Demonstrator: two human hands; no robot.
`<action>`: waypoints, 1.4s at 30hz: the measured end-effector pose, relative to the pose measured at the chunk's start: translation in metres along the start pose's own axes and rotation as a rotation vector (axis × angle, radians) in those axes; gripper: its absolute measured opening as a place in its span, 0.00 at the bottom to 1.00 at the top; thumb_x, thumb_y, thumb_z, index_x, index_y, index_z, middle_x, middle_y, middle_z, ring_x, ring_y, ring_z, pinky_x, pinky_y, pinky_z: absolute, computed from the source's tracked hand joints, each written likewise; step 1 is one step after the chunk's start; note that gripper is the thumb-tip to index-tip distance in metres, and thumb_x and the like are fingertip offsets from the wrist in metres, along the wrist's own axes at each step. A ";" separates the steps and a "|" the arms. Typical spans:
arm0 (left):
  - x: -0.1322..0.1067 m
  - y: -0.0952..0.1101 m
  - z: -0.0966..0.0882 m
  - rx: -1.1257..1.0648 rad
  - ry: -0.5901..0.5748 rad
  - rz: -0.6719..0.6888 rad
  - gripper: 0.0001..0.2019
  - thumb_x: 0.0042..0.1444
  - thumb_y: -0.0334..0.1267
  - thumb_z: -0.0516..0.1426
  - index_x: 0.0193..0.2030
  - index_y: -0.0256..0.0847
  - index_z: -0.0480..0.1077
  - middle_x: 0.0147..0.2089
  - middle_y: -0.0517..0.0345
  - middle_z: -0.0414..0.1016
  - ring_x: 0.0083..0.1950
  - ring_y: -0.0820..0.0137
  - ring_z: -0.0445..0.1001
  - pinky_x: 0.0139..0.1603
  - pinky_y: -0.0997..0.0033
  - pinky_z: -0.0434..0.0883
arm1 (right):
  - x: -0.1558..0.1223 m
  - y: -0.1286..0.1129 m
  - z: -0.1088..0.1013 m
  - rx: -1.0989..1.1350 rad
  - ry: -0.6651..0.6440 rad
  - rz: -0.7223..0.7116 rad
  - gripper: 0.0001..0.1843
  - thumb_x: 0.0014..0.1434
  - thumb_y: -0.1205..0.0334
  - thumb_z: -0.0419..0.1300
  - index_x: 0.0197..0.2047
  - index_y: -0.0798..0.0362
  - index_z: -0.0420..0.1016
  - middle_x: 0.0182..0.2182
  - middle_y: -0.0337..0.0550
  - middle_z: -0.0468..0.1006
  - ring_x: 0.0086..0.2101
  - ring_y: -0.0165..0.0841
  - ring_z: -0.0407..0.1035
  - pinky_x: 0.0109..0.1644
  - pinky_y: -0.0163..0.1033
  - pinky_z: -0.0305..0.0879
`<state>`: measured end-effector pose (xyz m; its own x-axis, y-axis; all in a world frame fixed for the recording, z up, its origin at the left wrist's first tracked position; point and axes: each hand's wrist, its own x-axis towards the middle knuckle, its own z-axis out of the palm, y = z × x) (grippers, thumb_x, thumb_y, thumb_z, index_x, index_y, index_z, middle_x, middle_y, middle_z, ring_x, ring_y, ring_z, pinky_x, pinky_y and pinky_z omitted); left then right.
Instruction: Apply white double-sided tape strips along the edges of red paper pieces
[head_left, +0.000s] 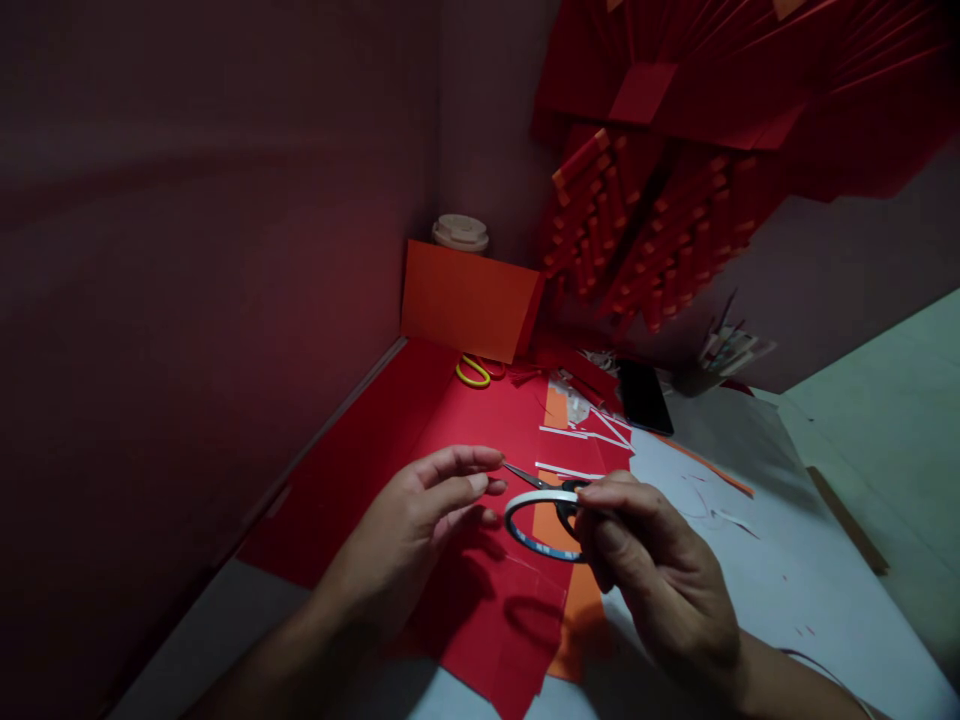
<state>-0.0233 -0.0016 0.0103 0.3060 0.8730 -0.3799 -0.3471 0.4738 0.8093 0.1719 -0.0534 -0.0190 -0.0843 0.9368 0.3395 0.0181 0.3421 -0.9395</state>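
Note:
My right hand (660, 580) pinches the edge of a narrow roll of tape (517, 538), white outside with blue print on its inner core. To its left my left hand (427, 530) is open, fingers slightly curled and apart, with nothing visible in it. Behind the roll is a pair of scissors (534, 481) with dark handles, its blades pointing towards my left fingertips. Whether my right hand touches those handles is hidden. Below both hands lie red paper sheets (487, 420) and an orange strip (585, 610) on the white table (690, 620).
Yellow-handled scissors (473, 371) lie before a standing orange folded card (469, 300). A lidded cup (460, 232) is behind it. Further right are white strips (570, 433), a phone (645, 396) and a pen holder (701, 378). Red paper decorations (652, 230) hang on the wall.

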 end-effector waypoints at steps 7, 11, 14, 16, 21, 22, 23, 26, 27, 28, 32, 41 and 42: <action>0.000 -0.001 0.000 0.013 0.002 -0.012 0.08 0.56 0.35 0.60 0.41 0.36 0.76 0.42 0.49 0.76 0.45 0.65 0.74 0.41 0.72 0.73 | 0.000 0.001 -0.001 0.013 -0.008 0.019 0.14 0.67 0.67 0.53 0.51 0.41 0.72 0.36 0.39 0.68 0.29 0.26 0.62 0.27 0.30 0.59; 0.000 -0.003 0.000 0.024 -0.027 0.015 0.10 0.56 0.38 0.60 0.42 0.36 0.76 0.43 0.48 0.76 0.47 0.63 0.74 0.44 0.69 0.73 | -0.001 0.001 0.001 0.047 0.004 0.045 0.13 0.67 0.66 0.53 0.51 0.41 0.73 0.35 0.38 0.67 0.28 0.26 0.62 0.27 0.30 0.60; -0.002 -0.003 0.001 0.031 -0.025 0.022 0.09 0.56 0.38 0.59 0.41 0.37 0.77 0.43 0.49 0.76 0.47 0.63 0.73 0.46 0.67 0.73 | -0.001 0.002 0.003 0.058 -0.013 0.076 0.12 0.67 0.64 0.54 0.49 0.41 0.73 0.35 0.38 0.68 0.27 0.26 0.61 0.27 0.31 0.60; -0.003 -0.002 0.002 0.032 -0.010 0.016 0.09 0.56 0.38 0.59 0.41 0.37 0.77 0.43 0.49 0.76 0.47 0.63 0.73 0.46 0.66 0.73 | -0.001 0.002 0.003 0.079 -0.003 0.091 0.12 0.67 0.64 0.54 0.49 0.41 0.74 0.35 0.39 0.68 0.26 0.25 0.61 0.26 0.30 0.60; -0.003 0.000 0.002 0.036 0.005 0.004 0.09 0.56 0.38 0.60 0.40 0.36 0.77 0.43 0.47 0.77 0.47 0.62 0.74 0.44 0.68 0.73 | 0.002 -0.001 0.000 0.095 0.014 0.099 0.13 0.67 0.65 0.54 0.50 0.41 0.73 0.33 0.37 0.68 0.26 0.25 0.60 0.27 0.30 0.60; -0.003 0.000 0.002 0.035 0.004 0.007 0.09 0.56 0.38 0.60 0.40 0.36 0.77 0.43 0.47 0.77 0.47 0.62 0.75 0.43 0.69 0.73 | 0.002 -0.001 -0.001 0.097 0.018 0.104 0.13 0.67 0.65 0.54 0.50 0.41 0.73 0.33 0.37 0.68 0.26 0.25 0.60 0.28 0.30 0.60; -0.003 0.000 0.002 0.033 0.002 0.005 0.10 0.56 0.38 0.59 0.41 0.36 0.77 0.43 0.47 0.77 0.47 0.62 0.75 0.43 0.69 0.73 | 0.002 -0.002 -0.001 0.103 0.024 0.107 0.13 0.67 0.65 0.54 0.50 0.41 0.73 0.33 0.37 0.68 0.27 0.25 0.61 0.28 0.30 0.60; -0.003 -0.001 0.003 0.038 -0.009 -0.011 0.10 0.56 0.39 0.59 0.42 0.36 0.76 0.43 0.47 0.77 0.45 0.63 0.75 0.42 0.70 0.73 | 0.001 -0.001 0.000 0.124 0.020 0.109 0.13 0.67 0.65 0.54 0.50 0.41 0.73 0.32 0.37 0.68 0.26 0.24 0.60 0.28 0.29 0.60; -0.003 -0.001 0.003 0.043 -0.010 -0.013 0.10 0.56 0.39 0.59 0.42 0.36 0.76 0.43 0.47 0.77 0.44 0.64 0.75 0.42 0.70 0.73 | 0.001 0.000 0.001 0.128 0.014 0.109 0.12 0.67 0.64 0.54 0.50 0.41 0.73 0.32 0.37 0.67 0.26 0.24 0.60 0.27 0.29 0.60; -0.003 0.000 0.003 0.048 -0.008 -0.014 0.10 0.56 0.39 0.59 0.42 0.36 0.76 0.43 0.47 0.77 0.44 0.64 0.76 0.42 0.70 0.73 | 0.000 0.000 0.002 0.132 0.008 0.108 0.12 0.67 0.64 0.54 0.50 0.41 0.73 0.33 0.37 0.67 0.26 0.24 0.60 0.27 0.29 0.59; -0.003 0.001 0.003 0.045 -0.001 -0.028 0.11 0.56 0.39 0.59 0.42 0.35 0.76 0.43 0.47 0.78 0.43 0.64 0.76 0.40 0.71 0.72 | 0.000 0.000 0.001 0.137 0.003 0.112 0.12 0.67 0.64 0.54 0.50 0.42 0.73 0.32 0.37 0.67 0.26 0.24 0.60 0.27 0.29 0.60; -0.003 0.001 0.005 0.038 0.000 -0.035 0.10 0.56 0.39 0.60 0.41 0.36 0.76 0.42 0.47 0.78 0.40 0.65 0.76 0.39 0.70 0.72 | 0.000 0.003 0.000 0.138 0.003 0.120 0.12 0.67 0.64 0.54 0.50 0.43 0.74 0.33 0.39 0.68 0.25 0.25 0.60 0.26 0.30 0.60; -0.004 0.001 0.005 0.031 0.006 -0.035 0.10 0.56 0.39 0.60 0.41 0.35 0.77 0.42 0.47 0.78 0.40 0.65 0.76 0.39 0.70 0.73 | 0.000 0.003 0.000 0.135 0.006 0.118 0.12 0.67 0.64 0.54 0.50 0.43 0.74 0.33 0.39 0.68 0.25 0.25 0.60 0.26 0.30 0.60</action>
<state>-0.0201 -0.0050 0.0146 0.3124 0.8566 -0.4107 -0.3082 0.5004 0.8091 0.1715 -0.0521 -0.0214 -0.0837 0.9704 0.2267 -0.1065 0.2175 -0.9702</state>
